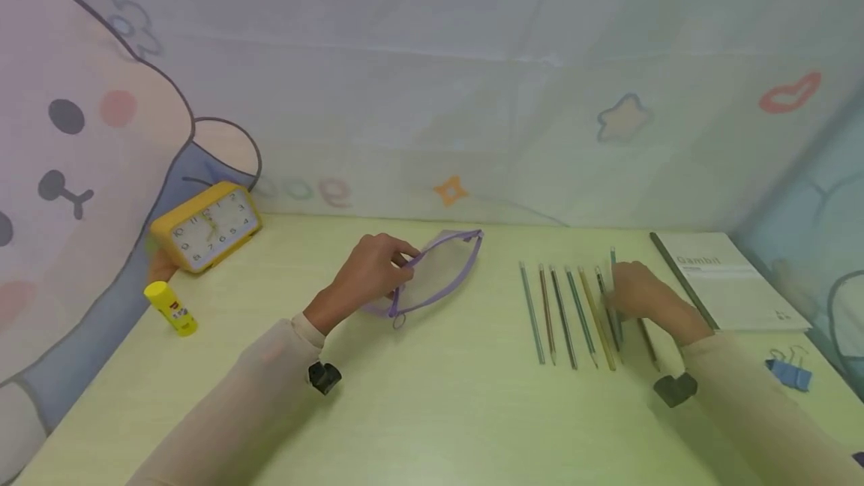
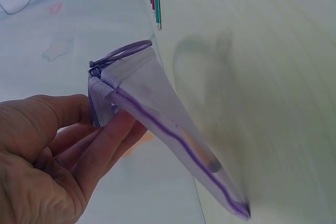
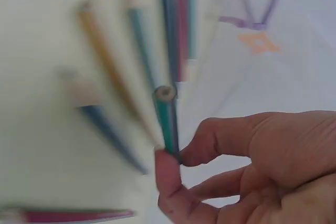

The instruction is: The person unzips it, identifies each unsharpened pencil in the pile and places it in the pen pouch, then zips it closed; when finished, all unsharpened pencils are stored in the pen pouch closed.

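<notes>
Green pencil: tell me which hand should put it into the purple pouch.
Right. The right hand already pinches the green pencil above the pencil row. The left hand grips the purple pouch by its rim, probably best left holding it.

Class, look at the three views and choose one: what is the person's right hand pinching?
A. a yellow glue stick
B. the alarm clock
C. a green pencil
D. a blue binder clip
C. In the right wrist view the right hand pinches a green pencil between thumb and finger, above the other pencils lying in a row on the table.
</notes>
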`<state>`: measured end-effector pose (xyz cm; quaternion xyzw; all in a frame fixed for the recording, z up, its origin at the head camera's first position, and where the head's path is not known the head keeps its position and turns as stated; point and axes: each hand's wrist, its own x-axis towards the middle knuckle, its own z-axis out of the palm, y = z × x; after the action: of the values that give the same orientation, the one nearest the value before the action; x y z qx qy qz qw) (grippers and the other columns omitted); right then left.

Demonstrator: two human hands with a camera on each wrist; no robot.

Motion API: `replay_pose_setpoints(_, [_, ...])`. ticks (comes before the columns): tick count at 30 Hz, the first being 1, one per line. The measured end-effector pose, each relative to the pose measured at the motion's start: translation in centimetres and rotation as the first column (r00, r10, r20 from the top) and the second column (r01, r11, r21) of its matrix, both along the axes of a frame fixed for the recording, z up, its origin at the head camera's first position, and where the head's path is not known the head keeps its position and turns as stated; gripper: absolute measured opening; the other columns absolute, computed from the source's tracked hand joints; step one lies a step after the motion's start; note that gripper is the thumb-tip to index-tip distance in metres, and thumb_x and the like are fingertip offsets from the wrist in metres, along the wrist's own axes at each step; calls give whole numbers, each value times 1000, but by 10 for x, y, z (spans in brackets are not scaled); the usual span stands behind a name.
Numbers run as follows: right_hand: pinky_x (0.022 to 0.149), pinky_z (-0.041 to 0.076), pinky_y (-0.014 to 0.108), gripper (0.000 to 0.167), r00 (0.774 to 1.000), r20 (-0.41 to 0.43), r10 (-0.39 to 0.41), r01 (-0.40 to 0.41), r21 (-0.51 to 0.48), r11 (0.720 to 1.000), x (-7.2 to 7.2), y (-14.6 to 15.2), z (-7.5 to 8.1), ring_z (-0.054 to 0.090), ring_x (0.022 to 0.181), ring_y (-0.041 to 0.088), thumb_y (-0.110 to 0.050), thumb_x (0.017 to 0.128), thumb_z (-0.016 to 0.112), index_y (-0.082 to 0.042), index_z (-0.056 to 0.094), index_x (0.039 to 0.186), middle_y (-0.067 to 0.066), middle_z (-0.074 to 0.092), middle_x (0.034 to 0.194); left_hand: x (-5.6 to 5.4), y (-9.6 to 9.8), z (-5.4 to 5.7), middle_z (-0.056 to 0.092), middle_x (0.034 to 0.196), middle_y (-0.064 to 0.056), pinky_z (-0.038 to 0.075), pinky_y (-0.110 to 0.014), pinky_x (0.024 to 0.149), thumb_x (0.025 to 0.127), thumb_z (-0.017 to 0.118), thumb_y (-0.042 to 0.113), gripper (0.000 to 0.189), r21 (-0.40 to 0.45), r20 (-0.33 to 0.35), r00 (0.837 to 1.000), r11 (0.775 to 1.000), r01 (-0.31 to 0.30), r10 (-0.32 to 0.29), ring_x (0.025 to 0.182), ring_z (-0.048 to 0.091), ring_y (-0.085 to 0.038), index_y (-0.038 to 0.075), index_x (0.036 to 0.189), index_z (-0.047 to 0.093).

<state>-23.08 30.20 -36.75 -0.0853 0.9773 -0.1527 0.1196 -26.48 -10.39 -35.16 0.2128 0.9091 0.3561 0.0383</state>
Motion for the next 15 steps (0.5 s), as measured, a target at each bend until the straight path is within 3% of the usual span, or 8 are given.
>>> replay_pose_setpoints(2, [77,56,46,56,999,39,-24,28,-93,995,-1,-6,16,67,72,23,-11,97,56,28,39,133,36,64,105,0,0,0,77,102,-20,59,-27,55,91,63,5,34,5,1,1000,1000,-5,5,57,71,-14,1,124,71])
replay_pose_setpoints(4, [90,53,53,75,997,78,-28,44,-214,976,1,-15,31,70,85,24,-18,101,53,21,14,151,39,55,128,1,1,0,77,103,-20,59,-27,55,91,62,5,34,11,6,1000,1000,-6,6,58,71,-15,1,124,71])
replay_pose_setpoints(6, [97,50,54,79,993,114,6,37,-372,927,6,-28,44,70,93,25,-19,101,52,11,5,158,34,49,135,0,1,-1,77,104,-20,59,-27,55,91,62,5,35,12,11,1000,1000,-4,4,58,72,-15,1,125,71])
replay_pose_setpoints(10, [105,45,47,77,978,176,112,3,-550,835,15,-70,56,66,105,23,-18,97,53,-10,15,163,18,49,140,2,3,-1,77,103,-20,59,-27,54,91,63,5,35,-1,6,1000,1000,-10,10,56,71,-15,2,125,71])
replay_pose_setpoints(13, [108,45,44,77,958,240,158,25,-620,784,15,-106,49,62,114,21,-19,94,55,-18,20,163,13,52,142,2,5,0,77,102,-20,58,-26,53,91,62,5,34,-4,-2,1000,1000,-24,24,54,70,-14,3,124,72])
replay_pose_setpoints(15, [108,46,43,78,944,276,183,52,-670,741,11,-127,38,60,117,22,-18,93,56,-17,19,163,15,52,142,2,7,0,77,102,-19,58,-26,53,91,62,5,34,-2,-3,999,999,-33,33,53,70,-13,3,124,72])
